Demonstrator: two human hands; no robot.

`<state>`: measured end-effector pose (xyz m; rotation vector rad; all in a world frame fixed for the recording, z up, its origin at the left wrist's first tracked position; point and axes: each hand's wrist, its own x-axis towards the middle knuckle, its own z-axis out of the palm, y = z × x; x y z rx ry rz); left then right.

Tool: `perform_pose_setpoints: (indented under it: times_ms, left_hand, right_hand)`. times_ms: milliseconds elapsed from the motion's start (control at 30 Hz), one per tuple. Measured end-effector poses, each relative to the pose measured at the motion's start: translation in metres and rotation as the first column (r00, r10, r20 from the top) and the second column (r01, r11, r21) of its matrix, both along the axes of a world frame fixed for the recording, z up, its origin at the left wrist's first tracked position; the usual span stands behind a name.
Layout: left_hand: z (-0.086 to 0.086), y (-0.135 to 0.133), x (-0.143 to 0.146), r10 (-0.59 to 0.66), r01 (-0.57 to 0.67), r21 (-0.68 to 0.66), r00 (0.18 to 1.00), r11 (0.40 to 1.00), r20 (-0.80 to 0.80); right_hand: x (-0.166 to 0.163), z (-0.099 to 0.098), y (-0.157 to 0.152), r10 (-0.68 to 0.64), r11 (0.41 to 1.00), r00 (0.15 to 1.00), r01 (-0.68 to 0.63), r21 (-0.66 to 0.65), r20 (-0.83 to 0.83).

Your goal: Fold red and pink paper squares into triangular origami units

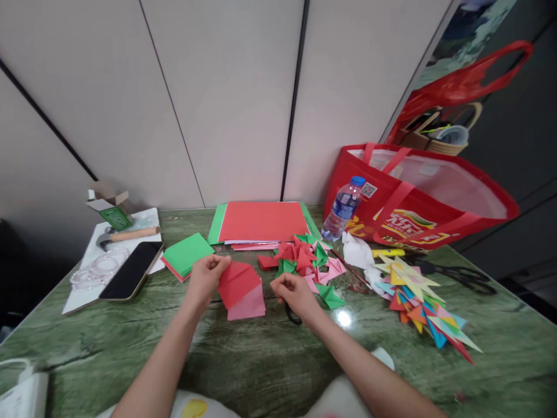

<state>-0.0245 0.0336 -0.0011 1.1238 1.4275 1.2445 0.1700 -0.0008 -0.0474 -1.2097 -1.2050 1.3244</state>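
My left hand (206,278) is closed, its thumb and fingers pinching the upper left edge of a red sheet of paper (238,283) with a crease across it. Square pink paper (249,306) shows beneath the red sheet, toward me. Just right of these papers, my right hand (293,293) is curled with fingertips pressed together; whether anything is between them is hidden. A black loop (293,315) shows partly from under that hand. Behind it lies a heap of folded red, green and pink paper pieces (300,255).
Green square sheets (188,254) lie left, near a phone (133,271) and a hammer (130,233). Large red sheets (265,220) lie at the back. A water bottle (343,209), red bag (391,197), scissors (465,276) and multicoloured folded paper (424,307) occupy the right side.
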Motion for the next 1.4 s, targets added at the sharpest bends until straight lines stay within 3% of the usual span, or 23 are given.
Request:
perform_pose_setpoints:
  times_ms: [133, 333, 500, 667, 900, 1033, 1133, 1267, 1400]
  left_hand:
    - [-0.005, -0.009, 0.02, -0.135, 0.136, -0.002, 0.982, 0.991, -0.131]
    - [-0.006, -0.019, 0.036, -0.304, 0.304, -0.026, 0.935, 0.952, -0.182]
    - [-0.008, -0.019, 0.036, -0.338, 0.338, -0.017, 0.934, 0.941, -0.119]
    - [-0.009, -0.02, 0.035, -0.373, 0.371, -0.035, 0.926, 0.928, -0.066]
    - [-0.01, -0.019, 0.033, -0.367, 0.365, -0.043, 0.928, 0.93, -0.059]
    - [-0.012, -0.019, 0.034, -0.402, 0.4, -0.055, 0.915, 0.915, -0.038]
    - [-0.013, -0.019, 0.034, -0.43, 0.432, -0.002, 0.897, 0.902, -0.104]
    - [-0.004, -0.02, 0.033, -0.355, 0.399, 0.093, 0.884, 0.912, -0.306]
    - [0.007, -0.025, 0.034, -0.42, 0.438, 0.012, 0.869, 0.899, -0.26]
  right_hand:
    - [0.0, 0.001, 0.0, 0.014, 0.999, 1.0, -0.013, 0.051, -0.016]
    - [0.001, 0.003, -0.002, 0.124, 0.98, 0.992, -0.123, 0.155, 0.006]
    - [0.001, 0.002, -0.003, 0.104, 0.977, 0.989, -0.122, 0.176, 0.108]
    - [0.002, -0.002, 0.0, 0.037, 0.988, 0.999, -0.04, 0.148, 0.023]
    - [0.003, -0.002, -0.001, 0.067, 0.988, 0.998, -0.065, 0.14, -0.009]
    - [0.003, 0.001, -0.001, 0.002, 0.99, 0.999, 0.004, 0.138, -0.043]
    - [0.003, 0.003, -0.001, -0.04, 0.988, 0.998, 0.045, 0.145, -0.041]
    - [0.003, 0.007, -0.003, -0.048, 0.98, 0.998, 0.04, 0.193, 0.036]
    - [0.004, 0.011, -0.006, -0.068, 0.948, 0.984, 0.012, 0.319, 0.166]
